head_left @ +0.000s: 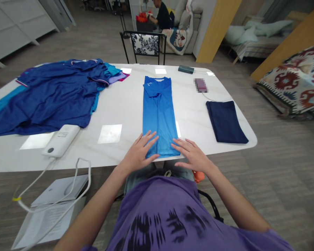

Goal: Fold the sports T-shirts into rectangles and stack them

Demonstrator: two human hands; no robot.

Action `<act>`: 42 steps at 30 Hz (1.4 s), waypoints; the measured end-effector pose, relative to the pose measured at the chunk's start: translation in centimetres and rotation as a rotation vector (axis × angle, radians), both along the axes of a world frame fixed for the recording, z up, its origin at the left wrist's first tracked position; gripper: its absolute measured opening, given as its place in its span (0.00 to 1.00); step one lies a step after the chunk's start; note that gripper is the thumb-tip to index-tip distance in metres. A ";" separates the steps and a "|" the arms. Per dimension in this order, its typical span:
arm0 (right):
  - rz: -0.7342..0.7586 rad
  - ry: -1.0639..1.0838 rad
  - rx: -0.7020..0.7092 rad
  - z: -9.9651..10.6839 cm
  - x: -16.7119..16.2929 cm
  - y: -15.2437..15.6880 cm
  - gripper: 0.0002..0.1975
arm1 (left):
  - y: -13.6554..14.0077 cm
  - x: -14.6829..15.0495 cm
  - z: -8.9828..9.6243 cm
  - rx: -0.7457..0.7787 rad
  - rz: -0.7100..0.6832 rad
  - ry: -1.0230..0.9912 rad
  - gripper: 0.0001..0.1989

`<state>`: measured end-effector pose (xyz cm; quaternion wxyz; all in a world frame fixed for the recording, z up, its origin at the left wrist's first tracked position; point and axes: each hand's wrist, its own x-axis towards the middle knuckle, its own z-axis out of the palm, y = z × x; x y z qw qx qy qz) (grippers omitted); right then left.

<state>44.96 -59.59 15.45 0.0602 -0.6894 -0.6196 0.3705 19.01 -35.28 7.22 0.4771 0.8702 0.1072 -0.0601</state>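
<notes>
A blue shirt, fading from dark at the collar to light blue at the hem, lies folded into a long narrow strip with a sleeve turned over its upper part. Its hem is toward me, near the table's front edge. My left hand is at the lower left of the strip, fingers spread, fingertips over the cloth. On the opposite side, my right hand has its fingers stretched out at the lower right edge. Neither hand grasps the cloth.
Several unfolded shirts are piled at the left of the white table. A white cabled device lies before them. Folded dark navy cloth, a phone and a dark cylindrical object are rightward. A chair stands behind; a person sits beyond.
</notes>
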 end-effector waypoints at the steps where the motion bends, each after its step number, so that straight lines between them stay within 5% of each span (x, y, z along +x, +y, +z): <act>1: 0.010 0.001 0.005 -0.2 -0.3 0.0 0.49 | -0.3 -0.5 0.6 -0.006 -0.047 -0.020 0.44; 6: 0.025 -0.036 0.034 -1.0 -1.3 -1.5 0.33 | -2.4 -3.4 1.5 0.079 -0.134 -0.019 0.39; 14: -0.078 -0.016 0.092 1.1 -2.8 -3.8 0.26 | -4.0 -5.4 1.7 0.024 0.022 -0.203 0.30; 23: -0.154 0.585 -0.068 12.2 0.3 0.4 0.21 | 0.3 -3.8 12.9 -0.485 0.040 -0.205 0.31; 27: -0.362 0.444 0.019 12.8 4.7 6.6 0.13 | 4.9 1.6 13.8 -0.456 0.284 -0.259 0.16; 29: -0.460 0.349 0.068 10.3 7.4 10.4 0.12 | 7.6 5.4 11.5 -0.373 0.448 -0.252 0.06; 31: -0.516 0.296 0.111 6.0 10.4 14.2 0.17 | 10.5 9.6 7.3 -0.335 0.578 -0.218 0.14; 37: -0.594 0.105 0.046 -12.5 17.0 21.7 0.25 | 16.2 19.8 -10.3 -0.469 0.700 -0.049 0.28; 39: -0.608 -0.041 -0.013 -17.5 17.2 22.1 0.29 | 15.9 21.0 -14.4 -0.303 0.729 0.058 0.29; 42: -0.545 -0.213 -0.068 -21.7 15.7 21.0 0.37 | 13.7 20.6 -17.1 0.009 0.648 0.134 0.36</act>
